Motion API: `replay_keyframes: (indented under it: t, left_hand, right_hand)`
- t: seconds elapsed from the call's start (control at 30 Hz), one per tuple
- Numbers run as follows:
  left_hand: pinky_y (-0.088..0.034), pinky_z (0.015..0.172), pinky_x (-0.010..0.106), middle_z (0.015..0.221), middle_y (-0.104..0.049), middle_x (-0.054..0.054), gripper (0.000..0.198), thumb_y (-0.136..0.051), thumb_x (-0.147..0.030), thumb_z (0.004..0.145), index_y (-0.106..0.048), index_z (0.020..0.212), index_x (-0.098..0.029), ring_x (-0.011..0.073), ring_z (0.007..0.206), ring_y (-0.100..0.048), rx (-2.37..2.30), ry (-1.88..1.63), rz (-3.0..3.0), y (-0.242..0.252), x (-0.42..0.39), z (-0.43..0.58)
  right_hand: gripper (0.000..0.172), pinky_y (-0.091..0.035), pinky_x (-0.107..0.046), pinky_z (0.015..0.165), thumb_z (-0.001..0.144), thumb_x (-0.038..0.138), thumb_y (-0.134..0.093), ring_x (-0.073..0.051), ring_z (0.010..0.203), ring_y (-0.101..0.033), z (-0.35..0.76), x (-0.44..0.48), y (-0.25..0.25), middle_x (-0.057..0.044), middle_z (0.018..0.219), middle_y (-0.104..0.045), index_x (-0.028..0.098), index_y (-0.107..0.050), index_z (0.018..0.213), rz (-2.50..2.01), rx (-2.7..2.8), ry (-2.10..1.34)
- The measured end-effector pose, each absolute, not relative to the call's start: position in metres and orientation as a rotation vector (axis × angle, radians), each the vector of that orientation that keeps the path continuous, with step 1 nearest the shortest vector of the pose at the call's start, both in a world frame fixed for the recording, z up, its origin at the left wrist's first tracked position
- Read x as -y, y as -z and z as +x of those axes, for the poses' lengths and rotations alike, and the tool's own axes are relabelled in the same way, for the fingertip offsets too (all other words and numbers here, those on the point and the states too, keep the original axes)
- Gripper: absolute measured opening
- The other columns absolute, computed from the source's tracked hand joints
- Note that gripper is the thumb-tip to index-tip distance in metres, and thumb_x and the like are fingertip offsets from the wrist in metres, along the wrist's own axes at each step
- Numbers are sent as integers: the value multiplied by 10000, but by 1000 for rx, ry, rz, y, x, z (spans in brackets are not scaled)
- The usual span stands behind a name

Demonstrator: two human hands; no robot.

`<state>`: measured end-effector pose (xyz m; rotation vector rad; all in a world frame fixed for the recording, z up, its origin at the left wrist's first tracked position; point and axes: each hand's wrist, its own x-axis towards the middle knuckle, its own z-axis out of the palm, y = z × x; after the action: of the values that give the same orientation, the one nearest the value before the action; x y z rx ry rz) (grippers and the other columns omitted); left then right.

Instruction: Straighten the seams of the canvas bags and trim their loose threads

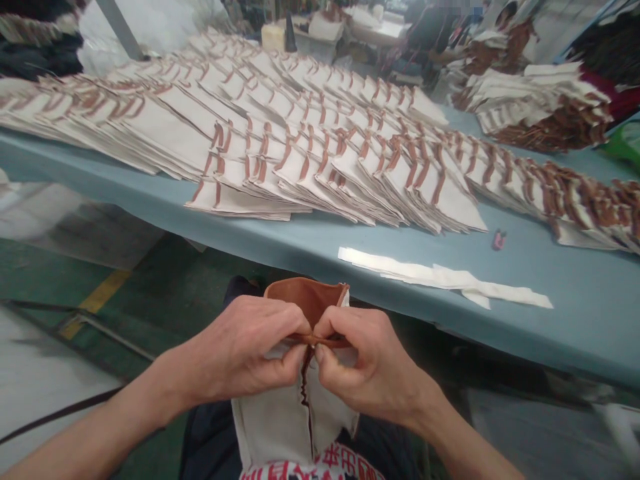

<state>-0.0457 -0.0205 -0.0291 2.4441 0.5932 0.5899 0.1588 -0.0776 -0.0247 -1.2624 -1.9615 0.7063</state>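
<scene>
Pouch (270, 427) over the lap (203, 437), just off the front edge of the table (520, 337): left hand (255, 347) and right hand (367, 357) pinch its brown rim at the seam (304, 387). Work looks midway; whether the seam is fully joined, I cannot tell.

The near pouch (273, 427) looks like matt cloth with a smooth lining (295, 297) and a rough, puckered seam (304, 387). The table surface (575, 270) is smooth and dull; the strips (425, 270) at right look matt, cloth or paper. Far left, sheeting (155, 27) resembles crinkled plastic.
</scene>
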Motion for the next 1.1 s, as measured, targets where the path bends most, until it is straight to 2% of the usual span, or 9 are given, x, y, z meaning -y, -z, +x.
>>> replay_keyframes:
  t: [0.1, 0.2, 0.27, 0.43, 0.57, 0.67, 0.8, 0.87, 1.1]
  left_hand:
    - [-259, 528, 242, 590, -434, -80, 122, -517, -95, 748, -494, 682, -195, 86, 524, -368, -682, -695, 2188, 40, 24, -35]
    - [-253, 532, 223, 597, -410, -77, 99, -553, -164, 701, -470, 657, -196, 86, 553, -340, -750, -662, 1704, 49, 26, -25]
    - [-264, 540, 217, 601, -409, -73, 146, -611, -226, 693, -476, 650, -194, 89, 573, -335, -737, -612, 1482, 54, 26, -23]
    - [-349, 506, 213, 592, -473, -47, 491, -716, -588, 737, -422, 643, -207, 96, 530, -420, -575, -475, 1260, 63, 23, -21]
    - [-382, 510, 230, 586, -433, -55, 732, -714, -858, 632, -368, 620, -213, 98, 519, -427, -516, -473, 1197, 68, 22, -16]
    - [-384, 545, 223, 637, -487, -41, 659, -759, -771, 698, -445, 653, -194, 100, 565, -445, -509, -468, 1224, 62, 17, -20]
    - [-398, 635, 212, 744, -609, -19, 235, -739, -360, 862, -644, 803, -154, 110, 673, -502, -522, -396, 1533, 34, 6, -32]
    - [-417, 679, 215, 802, -659, -13, 120, -689, -276, 884, -679, 867, -158, 122, 725, -553, -538, -364, 1800, 19, 5, -34]
    - [-302, 577, 226, 644, -519, -60, 343, -530, -259, 1036, -546, 707, -165, 78, 587, -461, -619, -340, 2246, 2, 14, -27]
  right_hand:
    - [109, -346, -234, 534, 785, 161, -539, -110, 523, -508, 158, 77, 31, 32, 601, -588, 211, -539, 688, -1259, 1970, -641]
    - [103, -348, -252, 551, 773, 140, -533, -125, 555, -514, 158, 77, 39, 18, 617, -594, 209, -556, 700, -1232, 1980, -481]
    - [112, -347, -252, 548, 761, 130, -528, -123, 556, -492, 157, 79, 44, 22, 613, -574, 211, -542, 685, -1212, 1926, -523]
    - [108, -317, -223, 491, 757, 190, -537, -92, 505, -386, 149, 83, 43, 62, 577, -476, 221, -491, 664, -1085, 1575, -1076]
    - [114, -322, -223, 500, 790, 221, -572, -94, 525, -403, 149, 81, 37, 54, 608, -509, 214, -519, 689, -922, 1449, -1181]
    - [123, -329, -224, 514, 803, 159, -573, -96, 533, -413, 159, 80, 33, 58, 607, -507, 208, -539, 695, -1009, 1572, -1121]
    - [120, -382, -236, 591, 836, 122, -583, -116, 613, -526, 174, 81, 32, 23, 683, -614, 190, -615, 742, -1129, 1796, -953]
    - [117, -394, -247, 619, 864, 133, -588, -129, 651, -571, 178, 82, 31, 4, 719, -657, 185, -645, 775, -1155, 1862, -890]
    - [142, -364, -254, 618, 927, 165, -622, -127, 644, -548, 183, 81, 23, 11, 708, -640, 184, -625, 786, -1203, 1968, -702]
